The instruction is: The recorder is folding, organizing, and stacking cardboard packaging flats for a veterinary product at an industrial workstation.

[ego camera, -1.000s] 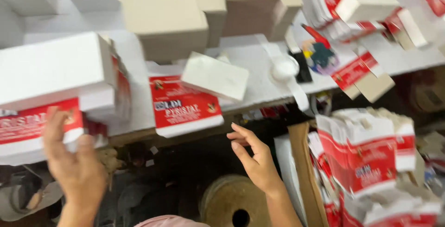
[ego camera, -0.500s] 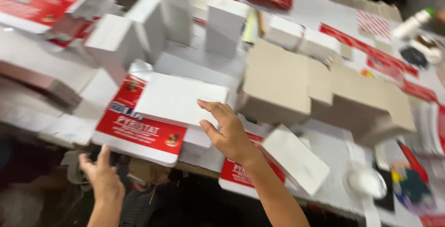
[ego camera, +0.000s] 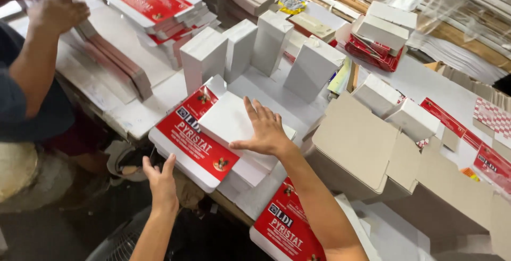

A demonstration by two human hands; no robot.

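while earlier apart, left hand (ego camera: 161,180) now near carton (ego camera: 192,139)

Flat red-and-white carton (ego camera: 192,143) at the table edge, smaller plain white box (ego camera: 228,122) lying on top

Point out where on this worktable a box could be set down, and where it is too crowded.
Bare white tabletop lies between the slanted row of flat brown-edged cartons and the upright white boxes. Another strip borders the grey open carton. Crowded: the red-and-white stacks and around the right hand.
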